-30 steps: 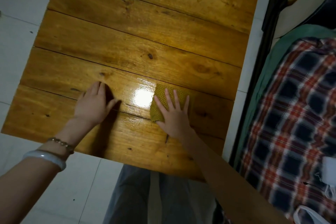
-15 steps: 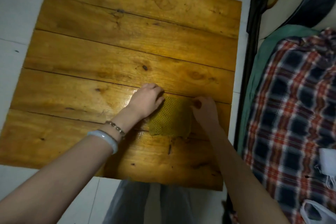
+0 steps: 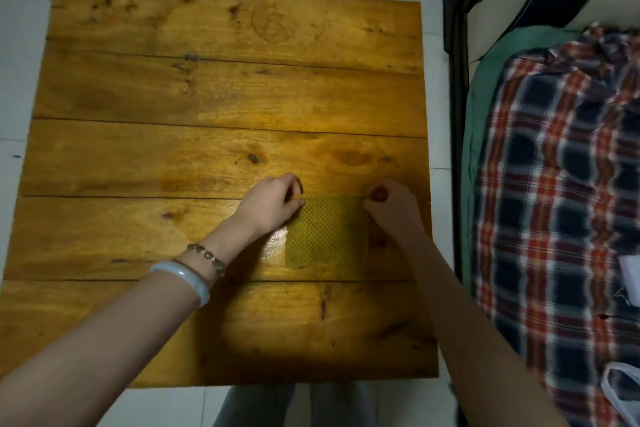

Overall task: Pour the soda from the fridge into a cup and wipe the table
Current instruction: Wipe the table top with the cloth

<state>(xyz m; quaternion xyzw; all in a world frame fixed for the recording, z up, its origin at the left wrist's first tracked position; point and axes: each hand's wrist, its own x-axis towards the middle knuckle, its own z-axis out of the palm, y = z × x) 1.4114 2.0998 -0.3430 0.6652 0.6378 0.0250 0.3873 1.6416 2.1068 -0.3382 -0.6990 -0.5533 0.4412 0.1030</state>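
Wiping stage, pouring nowhere in evidence: left hand [image 3: 273, 204] and right hand [image 3: 391, 208] each pinching a far corner of the yellow cloth [image 3: 327, 232], spread flat on the near right of the tabletop [image 3: 207, 97], a wet gleam [image 3: 277, 241] just beside it suggesting wiping unfinished.

Mustard-yellow cloth [image 3: 327, 232], waffle-textured and roughly square, spread flat on the near right of the wooden plank table [image 3: 207, 97]. Far corners pinched, one by the left hand [image 3: 273, 204], one by the right hand [image 3: 391, 211]. Wet sheen on the wood just beside its left edge.
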